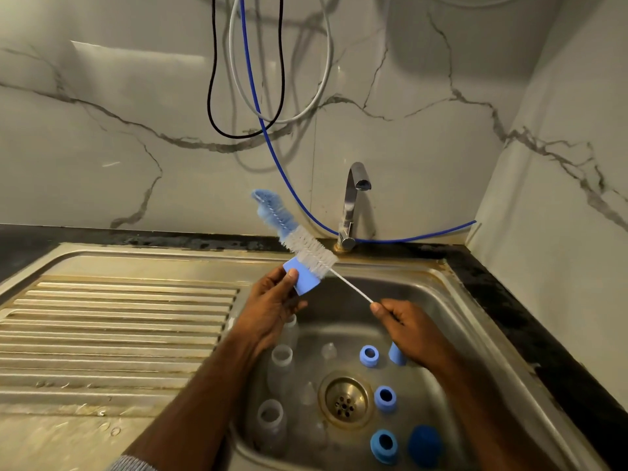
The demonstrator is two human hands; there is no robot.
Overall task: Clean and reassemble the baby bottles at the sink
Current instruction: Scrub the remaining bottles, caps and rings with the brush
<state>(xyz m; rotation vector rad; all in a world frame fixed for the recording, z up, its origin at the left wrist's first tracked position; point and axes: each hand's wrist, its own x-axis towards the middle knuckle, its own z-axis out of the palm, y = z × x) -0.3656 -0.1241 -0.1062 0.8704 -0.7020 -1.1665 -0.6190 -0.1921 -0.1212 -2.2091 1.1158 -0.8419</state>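
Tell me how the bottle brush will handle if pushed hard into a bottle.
The bottle brush has a thin wire stem, so it would probably flex. Its bristles look soft and should compress. Held at the far end by the right hand, the tip may wobble.

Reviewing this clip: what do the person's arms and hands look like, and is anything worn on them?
Both hands, left and right, are bare: no gloves, rings, watch or bands visible. Both forearms are bare too. A bit of grey ribbed knit sleeve shows at the bottom edge on the left arm; no sleeve is visible on the right arm.
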